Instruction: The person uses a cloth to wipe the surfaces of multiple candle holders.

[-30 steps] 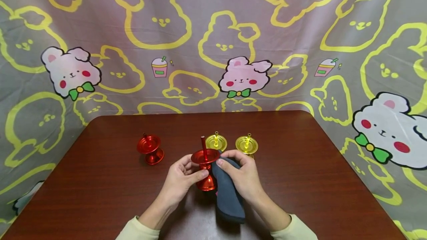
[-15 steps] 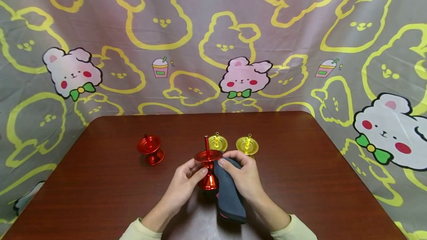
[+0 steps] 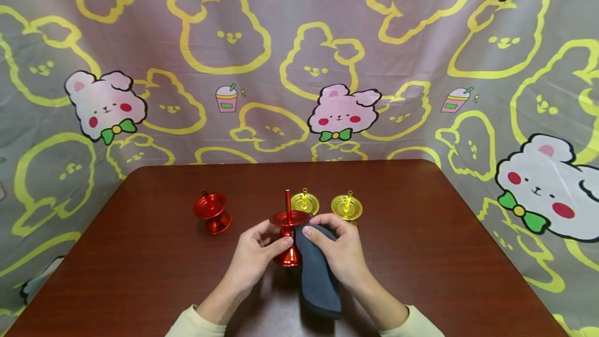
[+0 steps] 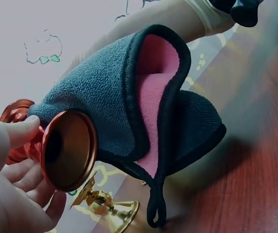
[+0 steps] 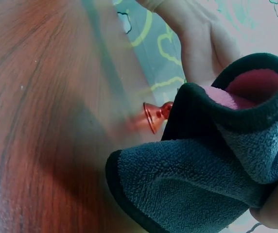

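Observation:
My left hand (image 3: 256,250) grips a red metal candle holder (image 3: 287,233) by its stem, held upright just above the table (image 3: 421,254); its round base (image 4: 68,150) fills the left wrist view. My right hand (image 3: 338,247) holds a dark grey cloth (image 3: 318,274) with a pink inner side (image 4: 151,97) and presses it against the holder's dish. The cloth (image 5: 202,179) hangs down folded toward the table.
A second red holder (image 3: 212,212) stands on the table to the left. Two gold holders (image 3: 304,202) (image 3: 347,206) stand just behind my hands. A cartoon rabbit backdrop (image 3: 299,61) hangs behind and beside the table.
The red holder has turned slightly in my left hand, and the cloth shifted a little against it. Both hands stay in the same place.

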Action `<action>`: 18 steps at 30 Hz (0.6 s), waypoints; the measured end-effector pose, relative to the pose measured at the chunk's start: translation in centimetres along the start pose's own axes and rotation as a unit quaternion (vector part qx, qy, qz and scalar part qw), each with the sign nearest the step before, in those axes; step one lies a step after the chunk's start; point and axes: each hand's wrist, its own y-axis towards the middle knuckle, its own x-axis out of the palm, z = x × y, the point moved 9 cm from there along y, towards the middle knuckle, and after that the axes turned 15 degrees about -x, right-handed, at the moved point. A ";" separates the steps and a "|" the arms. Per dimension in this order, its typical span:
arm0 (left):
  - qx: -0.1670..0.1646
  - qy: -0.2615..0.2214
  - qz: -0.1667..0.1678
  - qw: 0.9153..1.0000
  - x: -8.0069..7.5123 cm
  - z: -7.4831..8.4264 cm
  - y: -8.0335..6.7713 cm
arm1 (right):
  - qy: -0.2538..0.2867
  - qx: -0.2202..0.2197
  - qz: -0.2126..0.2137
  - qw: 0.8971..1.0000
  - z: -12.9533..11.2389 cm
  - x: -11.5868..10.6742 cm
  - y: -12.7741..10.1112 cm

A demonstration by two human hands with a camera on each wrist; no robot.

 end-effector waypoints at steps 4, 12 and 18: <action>-0.016 -0.023 -0.003 1.000 -0.2 -0.2 0.1 | -0.001 -0.010 0.002 1.000 -0.2 0.0 0.2; -0.024 0.007 -0.046 0.999 0.0 -0.4 -0.3 | 0.010 -0.002 -0.004 1.000 0.4 0.1 0.1; -0.006 0.010 -0.074 0.997 0.7 0.0 -0.7 | 0.009 -0.006 0.001 1.000 0.5 0.2 0.2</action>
